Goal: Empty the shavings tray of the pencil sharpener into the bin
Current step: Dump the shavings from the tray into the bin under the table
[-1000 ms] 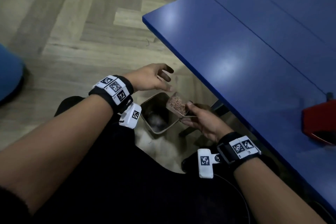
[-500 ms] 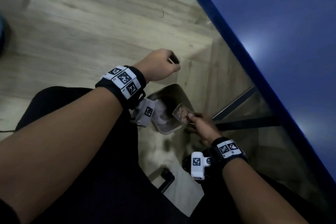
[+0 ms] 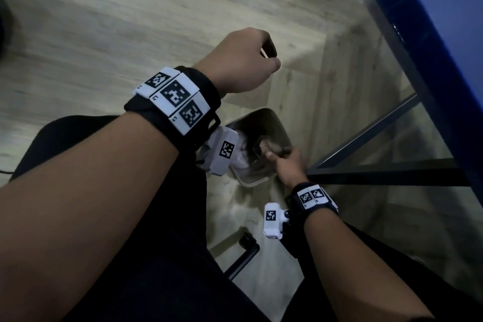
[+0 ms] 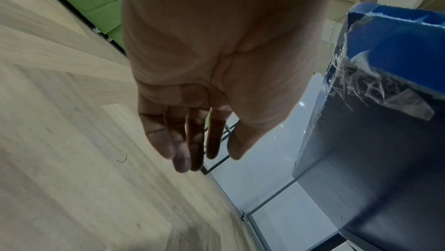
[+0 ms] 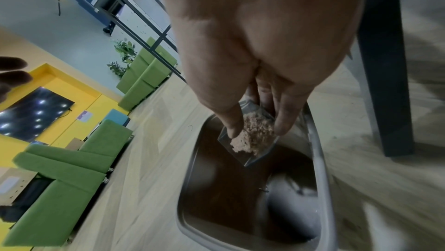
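My right hand (image 3: pixel 283 158) (image 5: pixel 255 131) pinches the clear shavings tray (image 5: pixel 250 137) (image 3: pixel 262 148) between thumb and fingers, tilted mouth-down over the open grey bin (image 3: pixel 281 133) (image 5: pixel 320 169) on the floor. Pale brown shavings (image 5: pixel 253 133) are piled at the tray's lower edge, above the bin's dark inside. My left hand (image 3: pixel 243 60) (image 4: pixel 192 137) hovers over the floor beyond the bin, fingers hanging relaxed, holding nothing. The sharpener itself is out of view.
The blue table edge (image 3: pixel 423 47) runs down the right, with its dark metal frame (image 3: pixel 379 178) and leg (image 5: pixel 385 65) close beside the bin. My dark-clad legs and chair base (image 3: pixel 243 256) fill the near side. Wood floor (image 3: pixel 130 21) lies to the left.
My right hand has lowered the tray down into the bin's mouth and tipped it further. My head has dipped toward the floor, so the tabletop has left view. The left hand stays hovering.
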A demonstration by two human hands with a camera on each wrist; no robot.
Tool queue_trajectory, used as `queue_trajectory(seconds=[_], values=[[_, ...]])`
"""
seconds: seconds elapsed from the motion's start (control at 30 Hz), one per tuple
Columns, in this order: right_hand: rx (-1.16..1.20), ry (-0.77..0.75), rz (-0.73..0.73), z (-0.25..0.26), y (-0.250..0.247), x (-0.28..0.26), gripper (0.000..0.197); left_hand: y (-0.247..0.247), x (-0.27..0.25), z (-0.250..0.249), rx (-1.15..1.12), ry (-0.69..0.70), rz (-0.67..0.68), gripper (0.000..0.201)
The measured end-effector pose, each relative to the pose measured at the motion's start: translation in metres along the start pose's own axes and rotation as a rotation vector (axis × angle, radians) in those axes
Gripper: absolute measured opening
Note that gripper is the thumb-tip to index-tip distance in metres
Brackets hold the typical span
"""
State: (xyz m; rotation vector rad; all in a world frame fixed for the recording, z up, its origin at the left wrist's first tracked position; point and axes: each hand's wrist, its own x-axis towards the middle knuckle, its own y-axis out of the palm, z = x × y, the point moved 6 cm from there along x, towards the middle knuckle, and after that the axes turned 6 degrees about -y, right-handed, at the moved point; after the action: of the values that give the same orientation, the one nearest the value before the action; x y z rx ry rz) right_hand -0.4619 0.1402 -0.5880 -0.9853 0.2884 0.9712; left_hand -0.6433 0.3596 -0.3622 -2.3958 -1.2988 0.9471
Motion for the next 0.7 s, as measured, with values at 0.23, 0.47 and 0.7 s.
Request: queue_trajectory(seconds=[0.23,0.47,0.7], values=[[0.008,-0.01,-0.021,-0.005,-0.0008,-0.0038,0.05,0.0054,-0.0002,-0.0069,0.034,0.002,0.016,0.027],[-0.007,-0.019,-0.016,-0.0046,0.0002,-0.0035,0.052,0.0052,-0.0022,-0.0081,0.052,0.01,0.015,0.029],[-0.057,-0.044,-0.01,-0.0007,0.002,-0.0044,0.053,0.0038,-0.0023,-0.008,0.051,0.008,0.013,0.031]])
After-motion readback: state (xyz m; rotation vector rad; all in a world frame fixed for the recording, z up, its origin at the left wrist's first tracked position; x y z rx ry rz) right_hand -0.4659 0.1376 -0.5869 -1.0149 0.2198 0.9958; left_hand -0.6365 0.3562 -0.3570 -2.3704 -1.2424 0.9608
